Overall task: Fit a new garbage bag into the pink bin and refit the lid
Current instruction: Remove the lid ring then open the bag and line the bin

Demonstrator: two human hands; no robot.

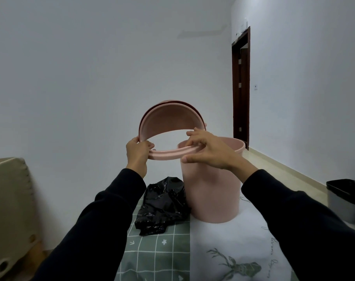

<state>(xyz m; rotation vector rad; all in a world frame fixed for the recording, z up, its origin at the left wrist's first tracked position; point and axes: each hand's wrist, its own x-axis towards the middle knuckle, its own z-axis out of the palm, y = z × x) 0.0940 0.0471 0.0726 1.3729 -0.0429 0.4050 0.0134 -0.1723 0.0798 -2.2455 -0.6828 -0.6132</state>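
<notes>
White walls stood behind a patterned cloth [158, 250]. At frame centre the left hand [139, 153] and right hand [211, 151] clasped the lid [164, 156] by its ring, raised beside the pink bin [211, 195], probably to free its mouth for the garbage bag [162, 205] crumpled at its lower left.

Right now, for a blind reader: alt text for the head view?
Left hand and right hand hold the pink lid, flap open, up beside the pink bin. A crumpled black garbage bag lies on the cloth beside it.
</notes>
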